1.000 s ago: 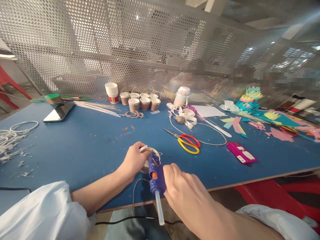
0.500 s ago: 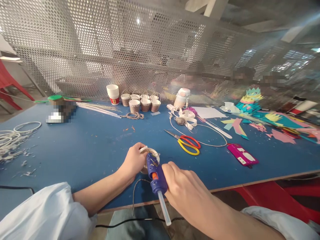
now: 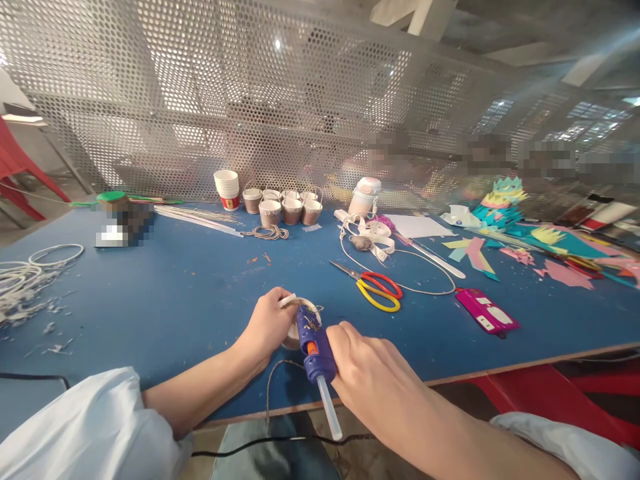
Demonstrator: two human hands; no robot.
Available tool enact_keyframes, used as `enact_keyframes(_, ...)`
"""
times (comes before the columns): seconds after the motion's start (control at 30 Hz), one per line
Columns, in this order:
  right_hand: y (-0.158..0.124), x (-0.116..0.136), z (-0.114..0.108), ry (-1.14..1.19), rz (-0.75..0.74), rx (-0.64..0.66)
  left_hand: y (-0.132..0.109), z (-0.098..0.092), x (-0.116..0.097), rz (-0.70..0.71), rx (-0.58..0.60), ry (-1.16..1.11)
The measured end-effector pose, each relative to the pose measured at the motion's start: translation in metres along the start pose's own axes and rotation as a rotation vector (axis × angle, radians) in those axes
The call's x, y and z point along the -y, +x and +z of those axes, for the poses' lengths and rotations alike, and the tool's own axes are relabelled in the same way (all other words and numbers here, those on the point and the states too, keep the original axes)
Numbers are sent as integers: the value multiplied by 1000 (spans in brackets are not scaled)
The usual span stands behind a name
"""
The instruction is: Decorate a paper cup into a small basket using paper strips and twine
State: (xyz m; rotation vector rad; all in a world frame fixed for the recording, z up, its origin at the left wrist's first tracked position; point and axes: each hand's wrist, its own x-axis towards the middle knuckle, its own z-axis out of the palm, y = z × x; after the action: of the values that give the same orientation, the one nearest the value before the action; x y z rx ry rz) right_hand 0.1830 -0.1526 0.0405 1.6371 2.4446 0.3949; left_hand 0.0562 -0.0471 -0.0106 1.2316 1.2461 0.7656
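Note:
My left hand [image 3: 270, 325] is closed on a small cup [image 3: 293, 339] near the table's front edge. The cup has a pale rim, and a loose strand of twine [image 3: 270, 383] hangs from it over the edge. My right hand [image 3: 357, 357] grips a blue glue gun [image 3: 319, 360], whose clear glue stick [image 3: 329, 410] sticks out at the back. The gun's front end is over the cup's rim; its nozzle tip and the trigger are hidden. Beyond my right hand lie scissors [image 3: 377, 290] with one red and one yellow handle.
Several twine-wrapped little buckets [image 3: 291, 210] stand at the back beside stacked paper cups [image 3: 227, 190]. A tape measure [image 3: 383, 239], a magenta pouch [image 3: 486, 311] and paper scraps [image 3: 475, 253] lie to the right. Coiled cord [image 3: 37, 267] is far left. A perforated metal screen [image 3: 200, 100] rises behind.
The back of the glue gun has risen slightly, and the gun has shifted a little to the right over the cup. My left hand keeps its hold.

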Motion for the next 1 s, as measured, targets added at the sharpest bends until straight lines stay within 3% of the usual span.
enact_keyframes(0.2, -4, 9, -8, -98, 42, 118, -2, 2, -2, -36, 9, -25)
enact_keyframes(0.37, -3, 15, -19, -139, 73, 144, -3, 2, -5, -34, -11, 21)
enact_keyframes(0.53, -6, 20, -25, -186, 62, 93, -5, 2, -5, -14, -17, 46)
enact_keyframes(0.7, -8, 19, -18, -75, 102, 102, -4, 1, -2, -14, -11, 25)
enact_keyframes(1.0, -1, 7, -10, -13, -43, 37, -2, 1, 0, -31, 10, -44)
